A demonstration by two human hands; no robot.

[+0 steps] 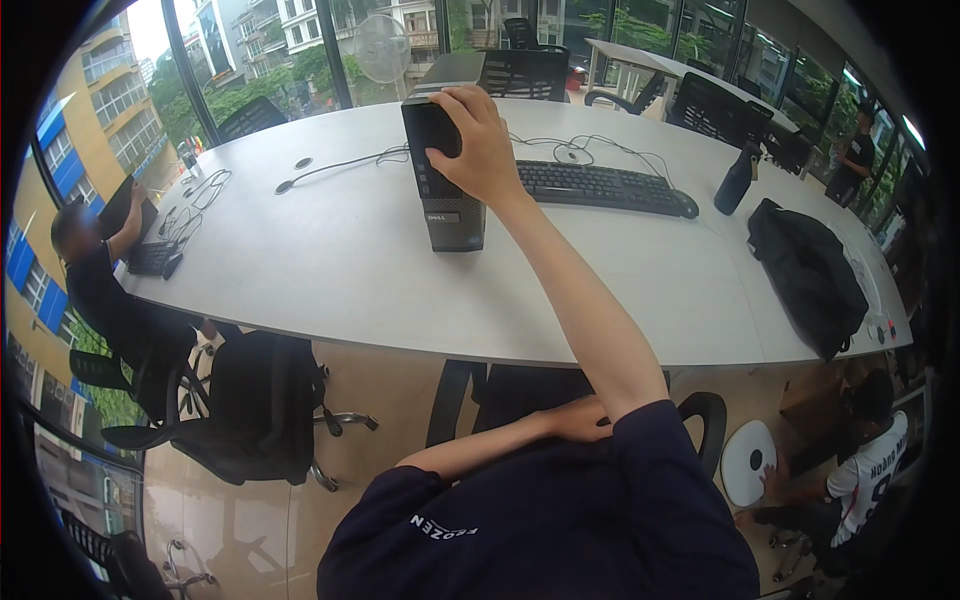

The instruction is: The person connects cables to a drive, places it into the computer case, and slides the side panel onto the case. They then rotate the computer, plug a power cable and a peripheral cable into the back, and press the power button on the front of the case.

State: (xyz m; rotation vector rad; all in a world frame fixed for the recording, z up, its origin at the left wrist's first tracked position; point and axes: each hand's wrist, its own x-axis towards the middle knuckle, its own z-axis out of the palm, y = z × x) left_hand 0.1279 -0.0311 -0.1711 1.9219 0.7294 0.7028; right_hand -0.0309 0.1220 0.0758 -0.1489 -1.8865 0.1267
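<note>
A black Dell computer tower (455, 215) stands upright on the white table (330, 250). My right hand (478, 140) grips the upper part of its front, with the fingers over the top edge and the thumb on the front face. My left hand (582, 418) rests low against my body, below the table edge and beside my right upper arm; its fingers are mostly hidden. To the right of the tower lies a black keyboard (600, 188), with a black mouse (684, 204) at its right end.
Thin cables (340, 172) lie left of the tower. A dark bottle (737, 180) and a black bag (810, 270) are at the right. One person sits at the table's left end, another at lower right near a white disc (748, 462). An empty office chair (255, 405) stands at lower left.
</note>
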